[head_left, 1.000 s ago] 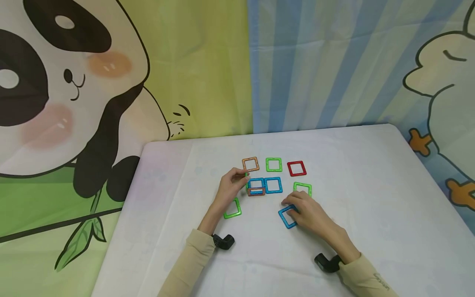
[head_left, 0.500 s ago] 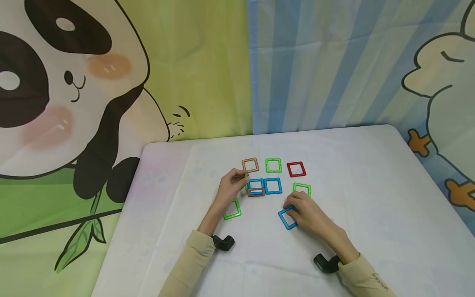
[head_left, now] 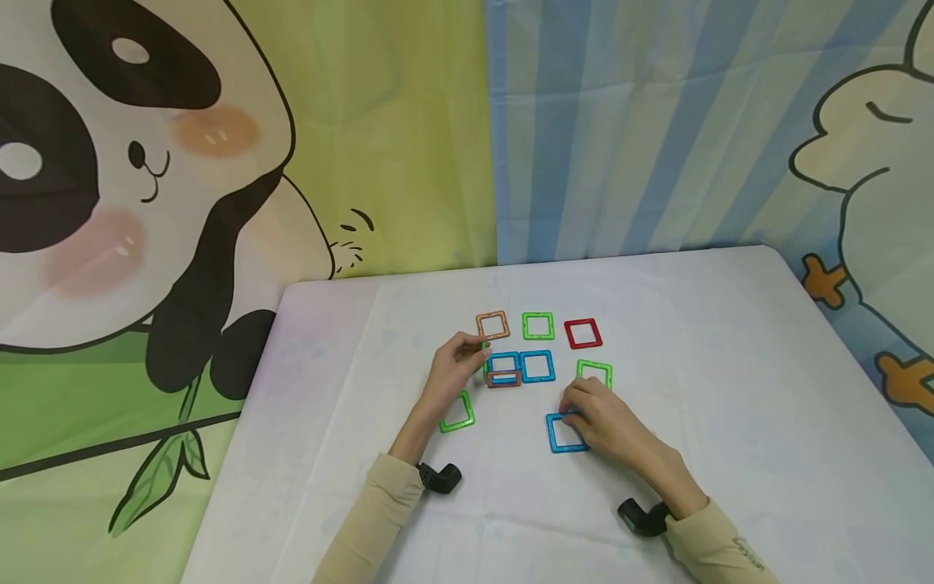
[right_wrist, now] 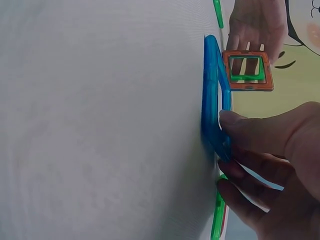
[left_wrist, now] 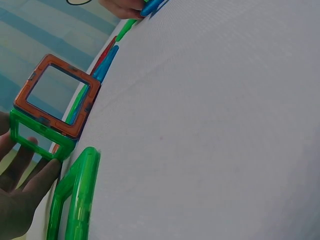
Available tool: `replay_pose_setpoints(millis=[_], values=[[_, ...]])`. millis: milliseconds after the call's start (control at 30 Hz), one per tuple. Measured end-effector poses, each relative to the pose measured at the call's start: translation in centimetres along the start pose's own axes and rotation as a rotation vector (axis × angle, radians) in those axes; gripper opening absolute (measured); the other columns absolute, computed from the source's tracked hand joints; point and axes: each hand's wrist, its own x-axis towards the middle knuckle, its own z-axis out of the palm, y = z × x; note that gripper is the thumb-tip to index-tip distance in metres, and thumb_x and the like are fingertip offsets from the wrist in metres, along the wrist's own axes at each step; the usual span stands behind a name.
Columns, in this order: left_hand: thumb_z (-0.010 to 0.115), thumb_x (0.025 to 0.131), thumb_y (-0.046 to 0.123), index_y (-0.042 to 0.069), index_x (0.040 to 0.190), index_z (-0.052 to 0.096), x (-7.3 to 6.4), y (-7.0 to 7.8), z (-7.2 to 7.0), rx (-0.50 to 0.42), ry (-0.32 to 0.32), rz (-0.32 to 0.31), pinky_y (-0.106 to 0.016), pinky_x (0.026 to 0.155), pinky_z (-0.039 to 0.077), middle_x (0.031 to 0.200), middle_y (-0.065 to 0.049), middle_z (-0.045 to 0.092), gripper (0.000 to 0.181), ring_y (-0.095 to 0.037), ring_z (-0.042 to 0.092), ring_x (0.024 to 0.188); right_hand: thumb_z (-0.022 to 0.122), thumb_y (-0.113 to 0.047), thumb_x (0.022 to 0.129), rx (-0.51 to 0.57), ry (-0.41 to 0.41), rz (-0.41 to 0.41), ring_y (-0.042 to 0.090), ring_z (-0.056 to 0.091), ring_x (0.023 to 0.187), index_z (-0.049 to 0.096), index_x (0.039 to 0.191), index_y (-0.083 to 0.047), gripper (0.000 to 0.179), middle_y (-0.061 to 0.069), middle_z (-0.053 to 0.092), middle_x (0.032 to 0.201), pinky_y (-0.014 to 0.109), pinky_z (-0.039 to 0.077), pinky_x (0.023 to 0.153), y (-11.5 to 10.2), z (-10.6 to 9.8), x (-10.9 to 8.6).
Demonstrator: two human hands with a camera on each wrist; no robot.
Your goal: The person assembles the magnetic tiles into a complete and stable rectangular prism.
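Observation:
In the head view my left hand (head_left: 452,369) pinches a green magnetic tile (left_wrist: 30,122), a square frame standing on edge. Joined to its side is an upright orange-brown magnetic tile (left_wrist: 70,69), also on edge. Behind that, one blue tile (head_left: 503,354) lies flat, with a second blue tile (head_left: 538,380) against its right side. Farther right and nearer me, my right hand (head_left: 604,410) holds another blue magnetic tile (head_left: 565,449) by its right part, thumb on the frame in the right wrist view. The hand hides that corner.
Along the back lie an orange tile (head_left: 493,315), a green tile (head_left: 538,314) and a red tile (head_left: 587,345). One green tile (head_left: 594,363) sits just beyond my right hand, another green tile (head_left: 458,426) beside my left wrist. Everything is on a white-covered table (head_left: 350,487).
The blue tile at my right hand has turned from slanted to nearly square with the table, as the right fingers shifted slightly. My left hand has stayed in place.

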Motion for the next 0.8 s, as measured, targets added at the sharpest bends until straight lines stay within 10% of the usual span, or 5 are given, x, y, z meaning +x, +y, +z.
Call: replay_pose_setpoints(millis=[800], values=[[0.070, 0.099, 0.021, 0.010, 0.122, 0.067, 0.1, -0.1, 0.0, -0.006, -0.003, -0.008, -0.043, 0.105, 0.051, 0.126, -0.003, 0.070, 0.026, -0.022, 0.063, 0.123, 0.084, -0.001, 0.083, -0.124, -0.015, -0.040, 0.021, 0.066, 0.093, 0.078, 0.100, -0.005, 0.019, 0.006, 0.071, 0.098, 0.038, 0.062, 0.082, -1.3, -1.7, 0.8]])
